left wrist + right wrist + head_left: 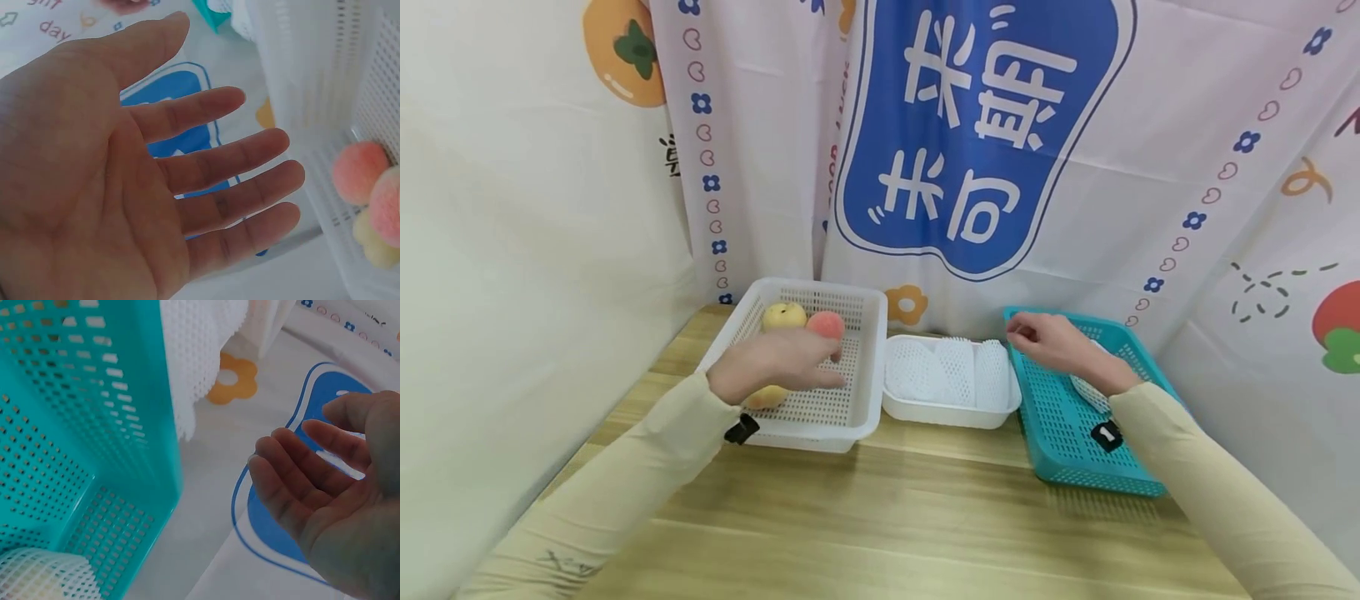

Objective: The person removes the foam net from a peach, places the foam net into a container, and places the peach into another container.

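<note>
My left hand (782, 360) hovers over the white basket (874, 367), fingers spread and holding nothing. In that basket lie a yellow fruit (784, 315), a pink peach (826, 324) and another yellowish fruit (766, 398), partly covered by the hand. The left wrist view shows a bare palm beside pink peaches (360, 173). Above the near-left rim of the teal basket (1052, 467) is my right hand (1051, 340), loosely bent and without anything in its grasp. A fruit in a white foam net (47, 578) lies inside the teal basket, partly hidden by the right arm in the head view.
Between the two baskets stands a small white tub (943, 414) filled with white foam net sleeves (955, 371). All three containers sit on a wooden table (895, 517). A printed curtain (775, 167) hangs close behind them, and white cloth walls flank both sides.
</note>
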Motion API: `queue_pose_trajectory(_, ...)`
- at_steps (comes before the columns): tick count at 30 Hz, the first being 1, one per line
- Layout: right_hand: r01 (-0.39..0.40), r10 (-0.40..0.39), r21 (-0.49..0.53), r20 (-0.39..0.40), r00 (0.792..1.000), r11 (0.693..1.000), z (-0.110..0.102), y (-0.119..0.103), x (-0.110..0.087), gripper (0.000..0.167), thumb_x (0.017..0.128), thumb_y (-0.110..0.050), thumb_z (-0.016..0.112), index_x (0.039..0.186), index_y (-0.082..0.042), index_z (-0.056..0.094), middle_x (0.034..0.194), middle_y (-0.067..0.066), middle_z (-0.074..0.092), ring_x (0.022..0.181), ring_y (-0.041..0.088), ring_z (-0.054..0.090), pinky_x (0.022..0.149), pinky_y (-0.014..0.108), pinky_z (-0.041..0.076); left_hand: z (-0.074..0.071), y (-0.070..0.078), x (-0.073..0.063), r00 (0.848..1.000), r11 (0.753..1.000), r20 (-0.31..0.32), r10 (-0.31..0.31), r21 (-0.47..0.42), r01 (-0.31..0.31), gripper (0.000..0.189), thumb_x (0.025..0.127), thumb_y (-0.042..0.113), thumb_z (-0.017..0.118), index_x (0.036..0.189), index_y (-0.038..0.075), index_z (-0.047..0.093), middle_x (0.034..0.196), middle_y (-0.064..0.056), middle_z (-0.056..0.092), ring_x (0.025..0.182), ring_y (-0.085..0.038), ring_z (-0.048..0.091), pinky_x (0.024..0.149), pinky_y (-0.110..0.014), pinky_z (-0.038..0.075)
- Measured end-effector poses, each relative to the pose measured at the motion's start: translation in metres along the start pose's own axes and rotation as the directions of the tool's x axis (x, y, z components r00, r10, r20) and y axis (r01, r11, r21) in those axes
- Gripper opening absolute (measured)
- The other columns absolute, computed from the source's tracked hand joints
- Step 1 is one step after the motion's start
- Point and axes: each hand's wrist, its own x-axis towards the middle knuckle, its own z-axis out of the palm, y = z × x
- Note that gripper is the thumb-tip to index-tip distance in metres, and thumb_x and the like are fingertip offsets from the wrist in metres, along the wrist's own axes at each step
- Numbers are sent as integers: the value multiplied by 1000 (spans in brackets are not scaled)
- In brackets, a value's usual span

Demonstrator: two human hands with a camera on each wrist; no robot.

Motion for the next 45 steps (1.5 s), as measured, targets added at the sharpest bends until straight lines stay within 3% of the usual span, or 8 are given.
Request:
queue_pose_trajectory(4,-51,51,-9,15,999,999,-4,13,0,30,100,-22,51,123,-5,60,103,14,70,78,17,58,71,34,51,0,13,0,1000,1000,-20,4,21,-4,49,95,52,55,130,17,59,121,0,67,105,-17,65,87,-41,55)
queue_pose_trajectory(11,-84,85,-12,33,996,996,-8,39,-1,36,101,-24,51,129,-3,55,112,20,68,92,27,65,78,43,56,2,36,1,996,997,-75,53,-47,-57,47,96,48,56,130,15,58,122,-1,66,106,-13,62,95,-37,52)
queue_pose_trajectory(17,-136,137,-15,70,988,991,-10,59,-1,44,101,-27,50,136,-1,46,119,27,63,102,36,64,82,49,55,4,53,1,992,995,-110,61,-70,-69,46,95,49,58,129,18,58,115,2,67,100,-13,61,89,-33,52)
queue_pose_trajectory(26,-208,207,4,87,974,978,-7,92,-3,50,101,-27,47,140,4,37,122,33,57,106,43,60,79,50,53,16,73,3,969,977,-196,154,-118,-179,43,96,47,58,125,16,61,111,0,67,91,-12,62,85,-29,52)
queue_pose_trajectory(30,-252,252,-13,89,964,968,-7,105,-4,55,101,-26,48,141,10,35,126,37,52,109,48,57,82,54,51,25,79,7,941,955,-269,206,-154,-253,36,97,43,57,120,15,63,110,-2,68,91,-14,63,82,-29,53)
queue_pose_trajectory(34,-324,325,-23,93,941,946,-9,116,-3,62,100,-26,47,144,13,28,138,41,40,122,54,45,97,64,42,34,84,12,882,921,-385,273,-159,-355,26,99,35,57,111,14,66,105,0,71,97,-13,66,84,-28,54)
queue_pose_trajectory(37,-375,374,-10,95,922,927,-8,121,-1,69,98,-25,47,147,14,17,144,43,29,129,57,35,105,66,35,39,89,16,849,905,-445,284,-168,-391,23,99,31,56,111,14,65,105,1,71,96,-11,66,83,-24,54)
queue_pose_trajectory(45,-490,491,-41,127,862,871,-4,133,-4,84,97,-27,49,146,20,-2,147,47,15,133,61,25,108,68,29,60,99,23,820,883,-484,305,-180,-434,30,99,30,57,123,12,58,117,-3,66,98,-14,67,85,-23,55)
